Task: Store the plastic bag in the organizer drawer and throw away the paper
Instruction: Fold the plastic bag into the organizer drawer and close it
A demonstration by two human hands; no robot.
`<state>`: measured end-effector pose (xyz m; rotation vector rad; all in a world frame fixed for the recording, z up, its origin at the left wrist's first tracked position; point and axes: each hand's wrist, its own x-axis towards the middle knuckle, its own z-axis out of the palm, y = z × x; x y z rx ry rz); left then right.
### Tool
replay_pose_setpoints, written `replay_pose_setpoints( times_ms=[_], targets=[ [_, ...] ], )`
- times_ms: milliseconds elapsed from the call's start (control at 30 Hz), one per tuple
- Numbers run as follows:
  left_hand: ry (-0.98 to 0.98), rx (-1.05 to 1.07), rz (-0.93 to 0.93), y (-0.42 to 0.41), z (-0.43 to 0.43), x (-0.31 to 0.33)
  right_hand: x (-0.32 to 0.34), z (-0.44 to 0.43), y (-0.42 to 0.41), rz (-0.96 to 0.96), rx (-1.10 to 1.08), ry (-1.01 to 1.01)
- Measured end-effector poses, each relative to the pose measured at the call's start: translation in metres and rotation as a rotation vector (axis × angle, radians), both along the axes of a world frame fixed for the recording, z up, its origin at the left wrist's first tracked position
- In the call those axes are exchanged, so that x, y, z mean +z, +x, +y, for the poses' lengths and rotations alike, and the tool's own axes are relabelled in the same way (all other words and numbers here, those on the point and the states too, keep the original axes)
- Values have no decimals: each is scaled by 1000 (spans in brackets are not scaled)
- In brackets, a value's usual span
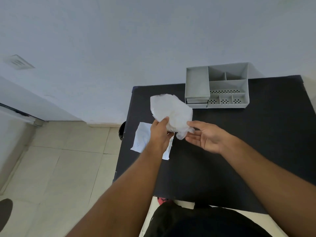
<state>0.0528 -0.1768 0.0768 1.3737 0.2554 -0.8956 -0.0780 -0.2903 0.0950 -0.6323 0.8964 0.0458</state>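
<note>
My left hand [159, 133] grips a crumpled, translucent white plastic bag [171, 110] and holds it above the black table [248, 151]. Just to its right, my right hand [207, 136] is open, palm up, its fingertips touching the bag's lower edge. A white sheet of paper [142, 137] lies flat on the table's left side, partly hidden under my left wrist. The grey organizer [217, 86] stands at the table's far edge; its small drawers [196, 100] at the lower left front look shut.
A dark round object [121, 130], possibly a bin, peeks out beyond the table's left edge. Beige tiled floor [59, 168] lies to the left, and a pale wall rises behind. My dark clothing [196, 221] is at the table's near edge.
</note>
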Motion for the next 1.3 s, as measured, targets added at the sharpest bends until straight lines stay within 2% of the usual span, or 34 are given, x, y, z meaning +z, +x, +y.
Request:
replay_pose_setpoints(
  times_ms=[100,267,467,600,667,767,867,1000,1100,1167,1300],
  targets=[
    [-22,28,31,-5,3,-2,6,7,2,-64,4,47],
    [-42,-7,70,-8,9,-2,12,17,13,-63,-73,-35],
    [-30,-138,79,0,13,-3,12,25,18,70,38,-401],
    [-58,-182,178,5,16,-11,14,33,22,147,142,-627],
    [-113,-241,239,8,20,-8,14,38,27,162,188,-693],
    [-159,-368,170,12,24,-6,13,44,32,147,229,-702],
    [-174,-419,121,16,29,-13,11,50,36,124,134,-692],
    [-174,-355,111,26,35,-22,3,56,41,152,-165,-781],
    [-137,-308,105,34,37,-23,-5,59,41,253,-275,-862],
    [-132,-294,122,36,36,-23,-10,60,40,316,-236,-767],
    [-96,-342,130,39,35,-24,-14,65,45,203,-183,-368]
  ],
)
